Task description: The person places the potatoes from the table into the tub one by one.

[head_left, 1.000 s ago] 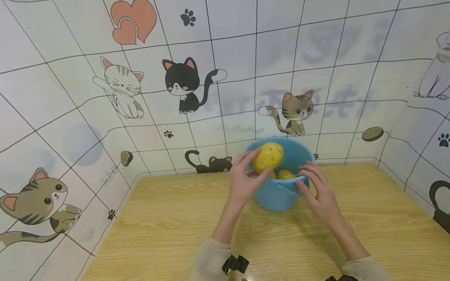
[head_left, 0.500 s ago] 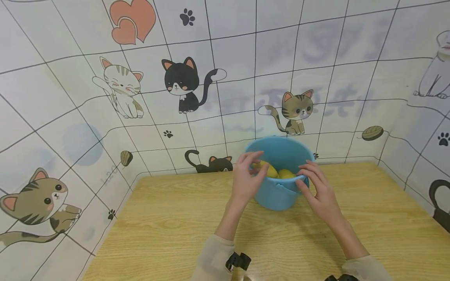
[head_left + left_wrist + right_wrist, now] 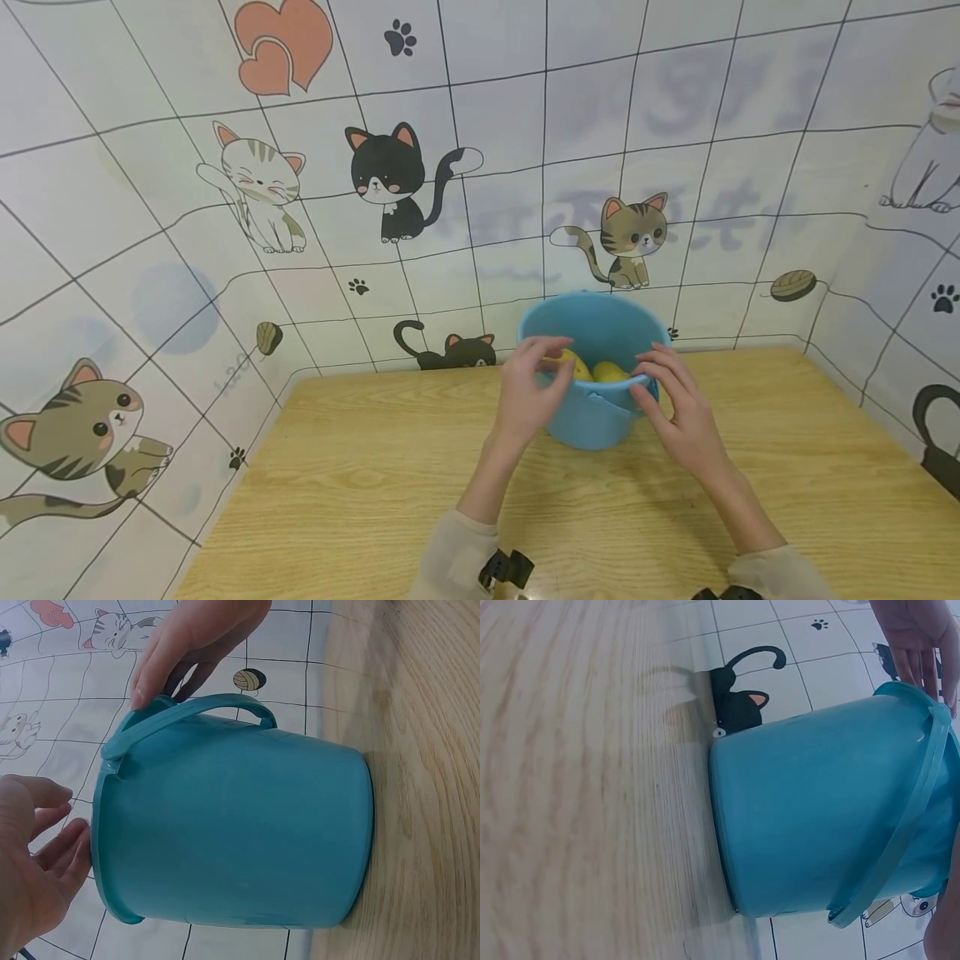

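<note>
A light blue bucket (image 3: 588, 421) stands upright on the table, with several yellow potatoes (image 3: 610, 372) inside it. My left hand (image 3: 525, 396) is at the bucket's left rim, its fingers loosely bent over the opening. Between its fingers and thumb a potato (image 3: 576, 365) shows low in the bucket; in the left wrist view nothing is seen between the fingers of that hand (image 3: 37, 862). On the right, my right hand (image 3: 682, 412) grips the rim, thumb outside and fingers over the edge. The bucket's handle (image 3: 195, 709) hangs down against its side.
The wooden table (image 3: 360, 467) reaches to walls on the back, left and right. A white tile-pattern wall covering (image 3: 502, 125) with cartoon cats rises close behind the bucket. Black wrist mounts (image 3: 506, 568) sit on the sleeves.
My left hand has lowered a potato from above the rim into the bucket and let it go. The right hand has stayed on the rim.
</note>
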`<state>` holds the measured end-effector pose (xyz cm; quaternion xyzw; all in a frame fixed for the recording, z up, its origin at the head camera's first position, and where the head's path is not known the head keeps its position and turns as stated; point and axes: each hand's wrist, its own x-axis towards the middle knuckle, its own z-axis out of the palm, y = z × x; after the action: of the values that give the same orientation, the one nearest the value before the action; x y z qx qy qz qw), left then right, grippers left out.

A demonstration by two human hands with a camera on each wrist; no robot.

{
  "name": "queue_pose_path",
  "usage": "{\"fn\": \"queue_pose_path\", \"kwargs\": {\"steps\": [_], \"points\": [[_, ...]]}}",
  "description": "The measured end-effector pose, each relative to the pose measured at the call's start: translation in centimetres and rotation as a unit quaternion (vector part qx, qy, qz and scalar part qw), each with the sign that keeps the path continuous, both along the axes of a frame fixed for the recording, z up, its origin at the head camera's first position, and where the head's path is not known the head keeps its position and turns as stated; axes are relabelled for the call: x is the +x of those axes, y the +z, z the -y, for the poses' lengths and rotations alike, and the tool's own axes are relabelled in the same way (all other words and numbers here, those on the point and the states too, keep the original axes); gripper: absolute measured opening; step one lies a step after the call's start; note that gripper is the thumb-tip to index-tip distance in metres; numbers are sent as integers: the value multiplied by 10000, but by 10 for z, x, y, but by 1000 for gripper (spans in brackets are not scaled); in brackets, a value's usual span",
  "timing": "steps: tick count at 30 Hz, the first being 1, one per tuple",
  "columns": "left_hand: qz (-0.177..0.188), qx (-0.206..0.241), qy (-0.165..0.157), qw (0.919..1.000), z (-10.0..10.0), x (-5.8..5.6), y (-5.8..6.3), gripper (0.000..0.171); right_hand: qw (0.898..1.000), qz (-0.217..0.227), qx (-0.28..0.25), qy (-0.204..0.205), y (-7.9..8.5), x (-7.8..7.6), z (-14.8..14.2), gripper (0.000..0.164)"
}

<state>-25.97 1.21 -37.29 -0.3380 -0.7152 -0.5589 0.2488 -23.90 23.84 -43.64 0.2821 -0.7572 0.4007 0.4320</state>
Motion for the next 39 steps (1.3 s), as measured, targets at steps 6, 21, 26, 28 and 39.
{"fn": "queue_pose_path", "kwargs": {"steps": [6, 21, 26, 28, 39], "points": [[-261, 96, -3, 9996, 4, 4, -1, 22, 9997, 234, 100, -28, 3, 3, -1, 14], [-61, -235, 117, 9996, 20, 8, -2, 23, 9953, 598, 571, -504, 18, 15, -7, 34], [-6, -306, 164, 9994, 26, 10, -3, 24, 9936, 396, 805, -680, 23, 19, -3, 31], [70, -392, 188, 9990, 29, 11, -3, 24, 9931, 321, 854, -735, 25, 21, -1, 31], [125, -1519, 938, 9839, 53, 16, -3, 34, 9865, 735, 1114, -953, 26, 28, -3, 40]]}}
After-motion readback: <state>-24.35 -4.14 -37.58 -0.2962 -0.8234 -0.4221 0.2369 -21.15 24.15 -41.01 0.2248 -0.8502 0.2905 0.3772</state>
